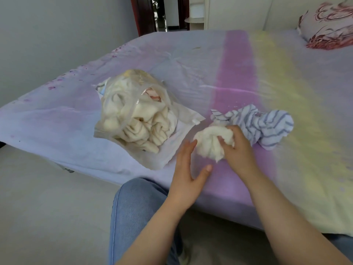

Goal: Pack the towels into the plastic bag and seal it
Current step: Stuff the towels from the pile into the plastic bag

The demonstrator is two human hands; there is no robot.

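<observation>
Writing and labels: none can be read on the bag, the towels or the bedding.
Landmark: a clear plastic bag [133,115] lies on its side on a bed [286,83], toward the left part of the mattress near the front edge.
Plastic bag: one, crinkled and see-through, bulging, its mouth end flat and empty toward the front right.
Towels in the bag: cream, fluffy, bunched in thick folds [141,129]; the number cannot be told. A bit of pink and white cloth shows near the top of the bag.
Loose towels: two, both to the right of the bag on the bed.
Cream towel [212,142]: soft, balled up into a rounded lump, just right of the bag's mouth.
Striped towel [267,125]: white with thin blue-grey stripes, twisted and crumpled, right of the cream towel and touching it.
Right hand [238,150]: fingers curled into the cream towel, gripping it from the right side.
Left hand [189,169]: flat and spread, holding nothing, fingertips just beside the cream towel's left side.
Bed sheet: smooth cloth in pale lilac with one pink band and one yellow band, lightly wrinkled.
Pillow [328,25]: one, white with dark red swirls, far right of the bag at the head of the bed.
Person: one knee in blue denim [137,207] below the bag, over a pale floor.
</observation>
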